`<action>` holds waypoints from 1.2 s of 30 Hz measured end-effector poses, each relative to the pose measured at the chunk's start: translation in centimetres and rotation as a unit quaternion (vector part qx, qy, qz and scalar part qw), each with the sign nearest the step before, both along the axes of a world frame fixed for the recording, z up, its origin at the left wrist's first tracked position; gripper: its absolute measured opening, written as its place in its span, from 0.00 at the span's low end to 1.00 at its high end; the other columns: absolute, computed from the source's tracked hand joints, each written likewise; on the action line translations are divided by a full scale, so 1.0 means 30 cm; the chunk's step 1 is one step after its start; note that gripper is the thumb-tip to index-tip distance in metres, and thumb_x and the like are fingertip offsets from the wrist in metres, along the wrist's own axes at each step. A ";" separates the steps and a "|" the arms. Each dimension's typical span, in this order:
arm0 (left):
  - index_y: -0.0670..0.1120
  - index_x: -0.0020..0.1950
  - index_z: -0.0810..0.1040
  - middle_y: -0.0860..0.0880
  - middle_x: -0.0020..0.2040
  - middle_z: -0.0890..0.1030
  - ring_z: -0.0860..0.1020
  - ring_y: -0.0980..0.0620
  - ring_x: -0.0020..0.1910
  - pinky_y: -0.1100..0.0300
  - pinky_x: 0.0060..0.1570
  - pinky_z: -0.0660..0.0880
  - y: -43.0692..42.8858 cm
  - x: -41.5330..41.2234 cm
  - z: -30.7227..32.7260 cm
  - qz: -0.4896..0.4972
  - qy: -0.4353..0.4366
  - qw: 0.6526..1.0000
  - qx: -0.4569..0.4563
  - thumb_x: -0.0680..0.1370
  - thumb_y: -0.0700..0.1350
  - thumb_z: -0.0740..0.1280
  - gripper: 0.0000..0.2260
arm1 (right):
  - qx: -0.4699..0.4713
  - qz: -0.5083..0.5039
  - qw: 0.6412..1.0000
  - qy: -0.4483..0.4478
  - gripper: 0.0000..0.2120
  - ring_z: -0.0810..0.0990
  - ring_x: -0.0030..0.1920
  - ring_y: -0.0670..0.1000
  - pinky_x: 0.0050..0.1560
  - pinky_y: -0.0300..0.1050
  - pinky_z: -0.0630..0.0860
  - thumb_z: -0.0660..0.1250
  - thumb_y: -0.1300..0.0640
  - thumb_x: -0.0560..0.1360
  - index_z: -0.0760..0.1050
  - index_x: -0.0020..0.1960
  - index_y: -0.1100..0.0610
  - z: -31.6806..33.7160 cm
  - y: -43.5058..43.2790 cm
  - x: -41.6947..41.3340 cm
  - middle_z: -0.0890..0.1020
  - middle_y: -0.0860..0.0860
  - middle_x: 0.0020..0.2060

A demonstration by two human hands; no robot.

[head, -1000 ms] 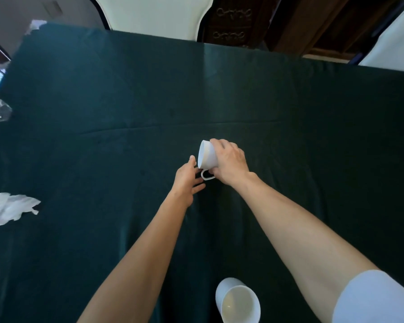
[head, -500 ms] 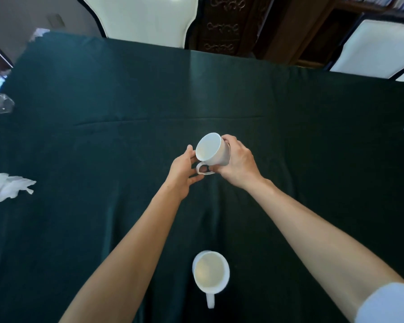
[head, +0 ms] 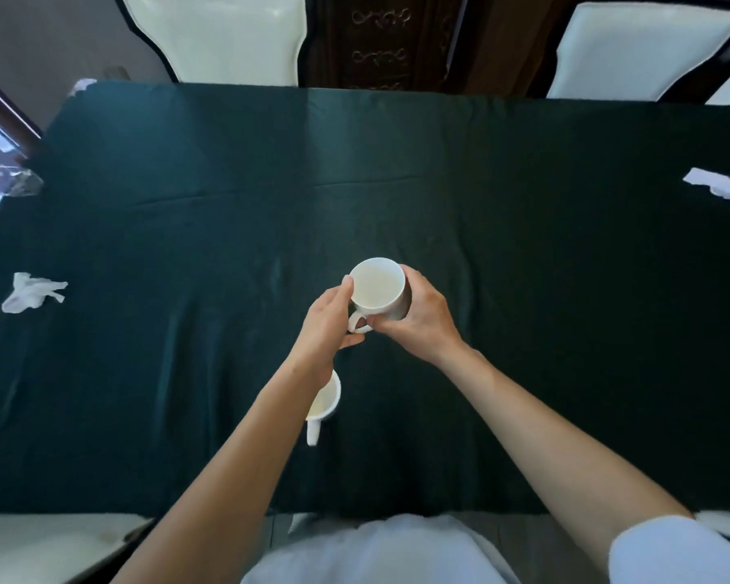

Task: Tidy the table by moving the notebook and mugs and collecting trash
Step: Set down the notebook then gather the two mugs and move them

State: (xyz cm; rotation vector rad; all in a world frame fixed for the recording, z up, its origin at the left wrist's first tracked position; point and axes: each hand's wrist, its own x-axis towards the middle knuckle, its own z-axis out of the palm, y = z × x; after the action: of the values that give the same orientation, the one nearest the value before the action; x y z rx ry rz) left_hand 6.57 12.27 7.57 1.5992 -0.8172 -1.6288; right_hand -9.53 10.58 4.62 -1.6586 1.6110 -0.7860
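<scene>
A white mug [head: 376, 288] is held upright over the middle of the dark green table [head: 523, 246], its mouth facing up. My right hand [head: 422, 320] wraps its far side and pinches near the handle. My left hand [head: 327, 324] touches the mug's rim and handle from the left. A second white mug [head: 326, 404] stands on the cloth below, half hidden by my left forearm, its handle pointing toward me. A crumpled white tissue [head: 30, 292] lies at the left. Torn white paper [head: 723, 191] lies at the right edge. No notebook is in view.
A crumpled clear plastic wrapper [head: 18, 183] sits at the far left edge. White-backed chairs [head: 220, 35] stand beyond the far side, with another chair [head: 641, 44] at the right. A pale seat [head: 47, 541] is by the near left edge.
The held mug has turned from lying sideways to upright. The view has pulled back, so the second mug now sits under my left forearm and the torn paper has come into sight.
</scene>
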 end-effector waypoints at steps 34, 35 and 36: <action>0.54 0.71 0.75 0.54 0.69 0.79 0.82 0.52 0.63 0.52 0.54 0.85 0.551 -0.152 -0.246 0.106 0.000 0.994 0.018 0.81 0.51 0.71 0.19 | 0.113 0.150 0.980 0.067 0.42 0.79 0.63 0.55 0.60 0.50 0.79 0.81 0.46 0.66 0.66 0.74 0.51 -0.220 0.334 -0.109 0.79 0.50 0.64; 0.54 0.72 0.74 0.55 0.70 0.78 0.82 0.53 0.63 0.51 0.56 0.84 0.554 -0.154 -0.248 0.104 -0.002 0.994 0.016 0.81 0.52 0.71 0.19 | 0.120 0.147 0.980 0.066 0.44 0.77 0.66 0.55 0.63 0.49 0.77 0.81 0.47 0.67 0.64 0.77 0.51 -0.225 0.338 -0.111 0.78 0.51 0.68; 0.54 0.72 0.74 0.56 0.70 0.78 0.81 0.53 0.63 0.50 0.57 0.84 0.559 -0.157 -0.251 0.102 -0.003 0.995 0.015 0.81 0.52 0.71 0.20 | 0.129 0.144 0.979 0.065 0.47 0.74 0.70 0.56 0.66 0.47 0.74 0.81 0.47 0.68 0.61 0.80 0.52 -0.229 0.344 -0.114 0.76 0.52 0.71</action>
State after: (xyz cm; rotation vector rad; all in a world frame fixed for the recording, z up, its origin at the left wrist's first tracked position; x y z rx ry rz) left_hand 1.86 29.05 0.04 1.6510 -0.6132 -1.4971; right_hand -12.94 20.91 -2.26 -1.7267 1.4436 -0.3148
